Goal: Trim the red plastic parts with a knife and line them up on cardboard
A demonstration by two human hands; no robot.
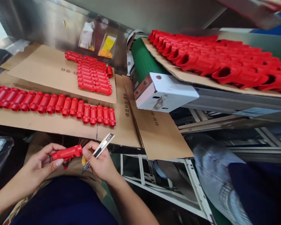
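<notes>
My left hand [41,162] is closed around a red plastic tube-shaped part [67,153], held level above my lap. At the part's right end are the fingertips of my right hand [99,161], which grips a utility knife [100,147] with a pale handle. The knife's dark tip points down and left, apart from the red part. Something small and yellow [83,161] shows between my right fingers; I cannot make out what it is. Beyond my hands, a long row of similar red parts [61,103] lies on brown cardboard [49,122].
Further back, a stacked group of red parts [93,75] rests on another cardboard sheet [42,68]. Small bags [107,47] hang on the metal wall. At right, a green conveyor [145,59] bears larger red pieces [201,56]. A person's denim-clad leg [215,175] is at lower right.
</notes>
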